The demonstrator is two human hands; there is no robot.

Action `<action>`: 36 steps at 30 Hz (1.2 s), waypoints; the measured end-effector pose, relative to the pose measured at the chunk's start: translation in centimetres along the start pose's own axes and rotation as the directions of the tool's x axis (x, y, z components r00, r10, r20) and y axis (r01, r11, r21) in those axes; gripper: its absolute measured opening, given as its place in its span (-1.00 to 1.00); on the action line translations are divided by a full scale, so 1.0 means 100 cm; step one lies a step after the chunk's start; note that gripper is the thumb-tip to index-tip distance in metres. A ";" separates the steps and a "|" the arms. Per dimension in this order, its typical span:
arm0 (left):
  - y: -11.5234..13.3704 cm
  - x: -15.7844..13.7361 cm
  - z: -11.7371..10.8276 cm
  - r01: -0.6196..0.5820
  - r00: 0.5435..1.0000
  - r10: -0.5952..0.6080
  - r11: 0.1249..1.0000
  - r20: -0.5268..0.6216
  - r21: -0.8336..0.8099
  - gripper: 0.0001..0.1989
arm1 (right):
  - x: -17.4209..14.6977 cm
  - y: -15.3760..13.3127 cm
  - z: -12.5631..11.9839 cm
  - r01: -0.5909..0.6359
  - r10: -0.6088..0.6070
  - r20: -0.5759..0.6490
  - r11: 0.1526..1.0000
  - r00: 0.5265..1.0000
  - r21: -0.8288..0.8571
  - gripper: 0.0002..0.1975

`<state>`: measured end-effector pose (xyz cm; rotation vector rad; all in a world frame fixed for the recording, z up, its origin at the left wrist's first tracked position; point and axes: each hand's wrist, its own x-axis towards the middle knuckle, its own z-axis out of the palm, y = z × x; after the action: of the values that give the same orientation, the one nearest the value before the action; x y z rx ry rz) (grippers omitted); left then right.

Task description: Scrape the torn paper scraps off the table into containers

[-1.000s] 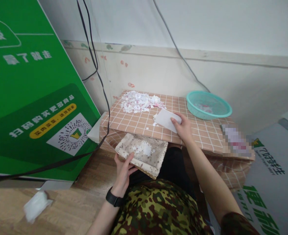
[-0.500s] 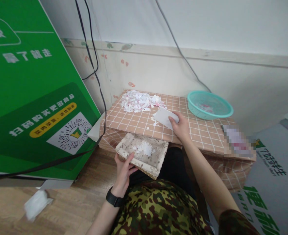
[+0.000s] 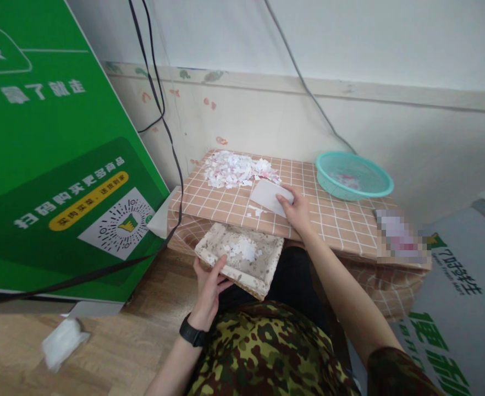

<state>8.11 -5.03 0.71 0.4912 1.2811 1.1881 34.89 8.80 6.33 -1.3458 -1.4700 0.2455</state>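
My left hand (image 3: 210, 283) grips the near left side of a fabric-lined rectangular basket (image 3: 263, 280), thumb over its rim. The basket sits just below the table's front edge, with white paper scraps (image 3: 243, 250) inside. Between the thumb and fingers of my right hand (image 3: 295, 208) is a flat white card (image 3: 270, 196), held low over the checked tablecloth (image 3: 226, 206). A few loose paper bits (image 3: 254, 211) lie by the card's lower edge. Beyond it is a large pile of torn paper pieces (image 3: 234, 169), some pinkish.
A turquoise plastic basket (image 3: 353, 190) stands at the table's back right, with pinkish bits in it. Near the right edge lies a blurred-out flat object (image 3: 399, 236). Dark cables (image 3: 172, 143) hang beside the green panel (image 3: 61, 165) at left. A white plastic bag (image 3: 63, 344) rests on the floor.
My right hand has moved the card a little to the left along the tablecloth, toward the loose paper bits. The left hand and its basket have stayed almost still.
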 end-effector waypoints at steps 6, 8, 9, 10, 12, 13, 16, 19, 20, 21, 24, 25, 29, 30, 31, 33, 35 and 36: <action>-0.001 0.001 0.000 -0.006 1.000 0.006 1.000 -0.019 0.007 -0.09 | 0.001 0.000 0.004 -0.048 0.043 0.125 0.998 0.991 0.039 -0.56; -0.001 0.002 0.001 -0.007 1.000 0.007 1.000 -0.023 0.005 -0.10 | -0.005 -0.003 0.006 -0.076 0.062 0.180 0.994 0.982 0.073 -0.58; -0.001 0.002 0.001 -0.005 1.000 0.005 1.000 -0.023 0.006 -0.10 | -0.008 -0.006 0.007 -0.092 0.073 0.200 0.992 0.977 0.087 -0.58; -0.001 0.001 0.001 -0.005 1.000 0.005 1.000 -0.021 0.006 -0.09 | -0.013 -0.009 0.008 -0.108 0.085 0.216 0.989 0.973 0.097 -0.59; -0.001 0.001 0.001 -0.013 1.000 0.013 1.000 -0.016 0.002 -0.09 | -0.021 -0.017 0.010 -0.137 0.107 0.244 0.984 0.964 0.110 -0.59; -0.001 0.001 0.001 -0.019 1.000 0.019 1.000 -0.013 -0.003 -0.09 | -0.025 -0.021 0.010 -0.148 0.114 0.264 0.983 0.958 0.113 -0.59; -0.001 0.001 0.000 -0.026 1.000 0.026 1.000 -0.011 -0.007 -0.09 | -0.033 -0.027 0.006 -0.192 0.130 0.337 0.969 0.932 0.157 -0.59; -0.001 0.001 -0.002 -0.014 1.000 0.014 1.000 -0.011 0.005 -0.07 | -0.032 -0.022 -0.009 -0.270 0.186 0.315 0.931 0.931 0.247 -0.55; -0.001 0.001 -0.003 -0.014 1.000 0.014 1.000 -0.007 0.004 -0.07 | -0.030 -0.017 -0.017 -0.279 0.209 0.266 0.923 0.941 0.263 -0.53; -0.001 0.001 -0.003 -0.012 1.000 0.012 1.000 -0.004 0.002 -0.06 | -0.028 -0.011 -0.026 -0.269 0.226 0.184 0.927 0.957 0.262 -0.51; -0.001 0.001 -0.004 -0.005 1.000 0.005 1.000 0.000 -0.001 -0.06 | -0.022 0.013 -0.061 -0.200 0.209 -0.078 0.973 0.975 0.115 -0.50; -0.001 0.001 -0.003 -0.004 1.000 0.004 1.000 -0.001 0.000 -0.06 | -0.020 0.022 -0.073 -0.191 0.196 -0.135 0.980 0.971 0.050 -0.50; -0.001 0.001 -0.002 -0.022 1.000 0.022 1.000 0.010 -0.006 -0.09 | -0.017 0.049 -0.103 -0.176 0.144 -0.249 0.978 0.958 -0.113 -0.50; -0.001 0.001 -0.002 -0.020 1.000 0.020 1.000 0.011 -0.005 -0.09 | -0.017 0.053 -0.104 -0.171 0.136 -0.243 0.977 0.960 -0.128 -0.50; -0.001 0.001 -0.002 -0.015 1.000 0.015 1.000 0.011 -0.001 -0.09 | -0.016 0.054 -0.102 -0.163 0.131 -0.228 0.978 0.965 -0.131 -0.50; 0.000 0.002 -0.001 -0.007 1.000 0.007 1.000 0.006 0.007 -0.08 | -0.013 0.053 -0.091 -0.143 0.118 -0.195 0.982 0.974 -0.120 -0.50; 0.001 0.002 -0.001 -0.001 1.000 0.001 1.000 -0.005 0.013 -0.06 | -0.009 0.047 -0.077 -0.115 0.097 -0.157 0.987 0.983 -0.113 -0.51; 0.001 0.002 -0.001 0.002 1.000 -0.002 1.000 -0.011 0.013 -0.05 | -0.007 0.044 -0.071 -0.098 0.085 -0.126 0.989 0.988 -0.108 -0.52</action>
<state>8.00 -4.87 0.70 0.4935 1.2989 1.1831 42.89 6.27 5.58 -1.4963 -1.3390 0.1377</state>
